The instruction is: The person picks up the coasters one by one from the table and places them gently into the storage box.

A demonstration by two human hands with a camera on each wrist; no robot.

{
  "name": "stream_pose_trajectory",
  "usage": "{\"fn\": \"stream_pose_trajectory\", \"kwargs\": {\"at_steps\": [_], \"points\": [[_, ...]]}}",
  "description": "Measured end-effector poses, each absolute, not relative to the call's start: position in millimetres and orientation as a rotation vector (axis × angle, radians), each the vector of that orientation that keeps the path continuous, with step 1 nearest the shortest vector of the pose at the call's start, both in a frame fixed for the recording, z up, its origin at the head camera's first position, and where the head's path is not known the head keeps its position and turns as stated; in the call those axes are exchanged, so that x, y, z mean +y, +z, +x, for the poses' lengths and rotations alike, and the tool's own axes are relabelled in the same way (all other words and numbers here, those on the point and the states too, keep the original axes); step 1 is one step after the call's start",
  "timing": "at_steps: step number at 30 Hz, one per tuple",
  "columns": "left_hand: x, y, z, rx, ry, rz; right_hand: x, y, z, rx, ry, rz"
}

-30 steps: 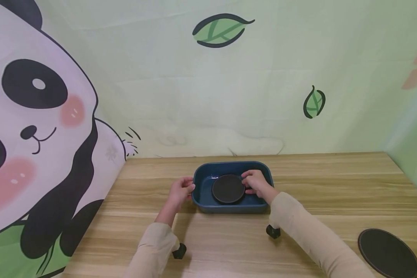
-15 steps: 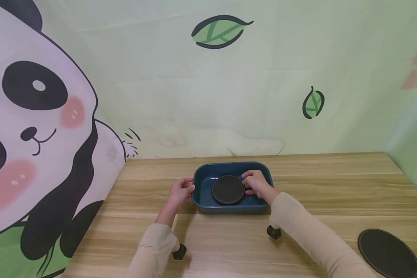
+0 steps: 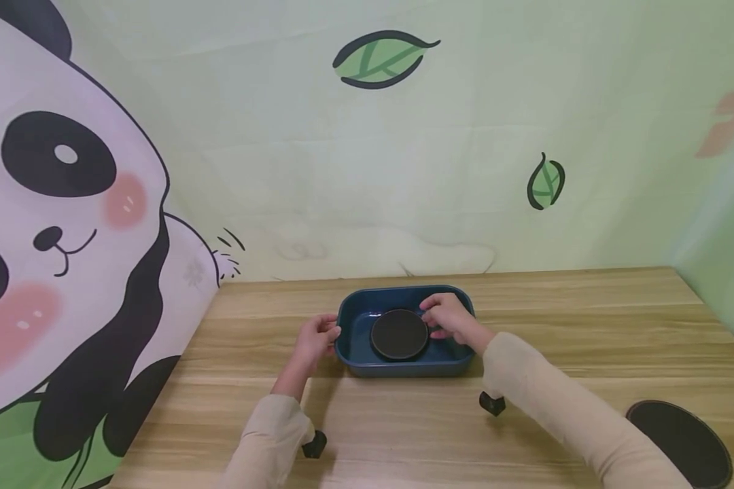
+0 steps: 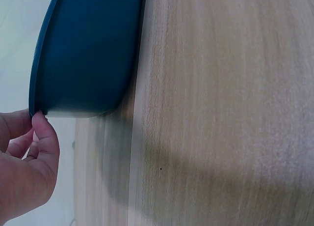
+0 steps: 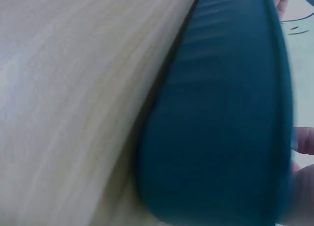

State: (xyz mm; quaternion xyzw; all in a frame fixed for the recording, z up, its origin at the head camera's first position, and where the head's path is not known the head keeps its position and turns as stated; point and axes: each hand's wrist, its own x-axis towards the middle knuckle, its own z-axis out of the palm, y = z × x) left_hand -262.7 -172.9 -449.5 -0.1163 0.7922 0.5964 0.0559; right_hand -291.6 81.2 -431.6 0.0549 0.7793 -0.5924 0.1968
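A dark blue rectangular basin with rounded corners (image 3: 357, 367) stands on the wooden table. Inside it lies a round black coaster (image 3: 399, 334), flat face up. My left hand (image 3: 314, 339) pinches the basin's left rim between thumb and fingers; the left wrist view shows that hand (image 4: 29, 167) at the corner of the basin wall (image 4: 93, 54). My right hand (image 3: 449, 318) reaches over the right rim into the basin, its fingers loosely bent close to the coaster's right edge. In the right wrist view the basin wall (image 5: 216, 108) covers most of that hand.
A larger black round mat (image 3: 682, 441) with a stitched edge lies at the table's front right, partly behind the right sleeve (image 3: 563, 401). Behind the table (image 3: 587, 326) hangs a pale green cloth (image 3: 465, 136) printed with a panda and leaves.
My right hand has lifted slightly from the coaster's edge, and its forearm has shifted to the right. My left hand stays at the rim. The head view has shifted a little.
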Motion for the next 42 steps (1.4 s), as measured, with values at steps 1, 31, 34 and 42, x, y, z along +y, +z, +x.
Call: {"fn": "stream_pose_trajectory", "kwargs": {"at_steps": [1,31,34,42], "points": [[-173,-450,-263,2.404,1.81,-0.352,82,-429,-291,2.186,-1.654,0.136],[-171,-449,-265,2.409,1.804,-0.344,138,-372,-253,2.221,-1.309,-0.481],[-171,-449,-265,2.414,1.802,-0.341,148,-368,-250,2.224,-1.307,-0.494],[-170,-449,-264,2.44,1.787,-0.338,176,-358,-244,2.241,-1.295,-0.505]]}}
